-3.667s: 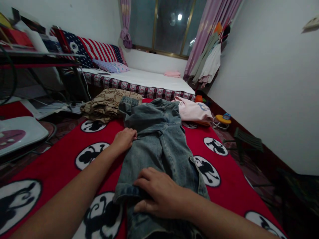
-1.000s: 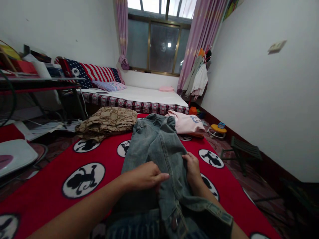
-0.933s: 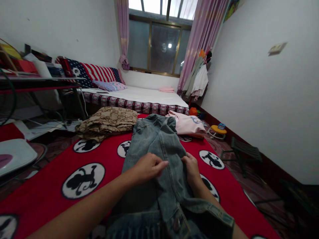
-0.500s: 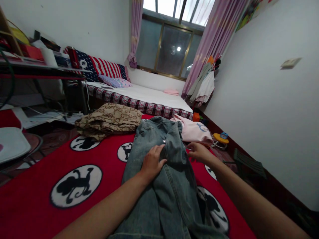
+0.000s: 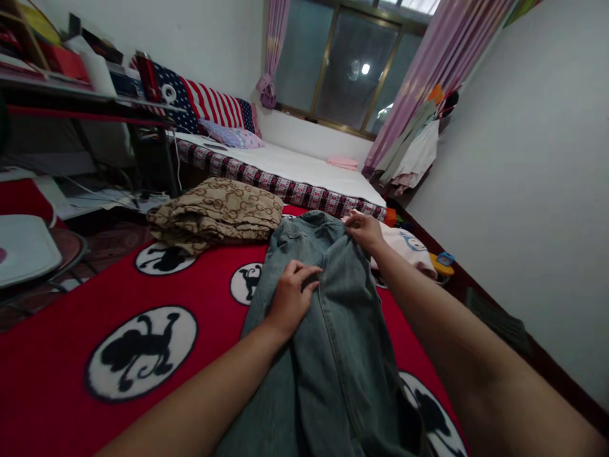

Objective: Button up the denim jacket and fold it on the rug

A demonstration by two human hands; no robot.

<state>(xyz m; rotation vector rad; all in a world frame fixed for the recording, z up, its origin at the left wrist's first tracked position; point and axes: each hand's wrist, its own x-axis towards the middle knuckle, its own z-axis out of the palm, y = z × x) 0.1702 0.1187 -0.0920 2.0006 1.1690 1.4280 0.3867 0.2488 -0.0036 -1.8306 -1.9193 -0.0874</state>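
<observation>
A pair of blue denim jeans (image 5: pixel 340 336) lies lengthwise in front of me, its upper end away from me and its lower part running out at the bottom of the view. My left hand (image 5: pixel 292 301) rests on the middle of the jeans, thumb and fingertips drawn together on the cloth by the long seam. At the far right edge of the denim, my right hand (image 5: pixel 365 232) pinches the cloth near the upper end. Partly behind that hand is a folded pink garment (image 5: pixel 404 244) with a blue print.
The red blanket (image 5: pixel 209 289) with round black-and-white figures lies beneath the clothes. Left of the jeans sits a folded tan patterned cloth (image 5: pixel 221 216). Beyond are a bed with a white sheet (image 5: pixel 295 165), a cluttered desk (image 5: pixel 95 105) and a chair (image 5: pixel 28 251).
My right hand has moved up and inward from beside the jeans to their upper right edge, which it now grips. My left fingers have drawn together on the denim, and the view has tilted down.
</observation>
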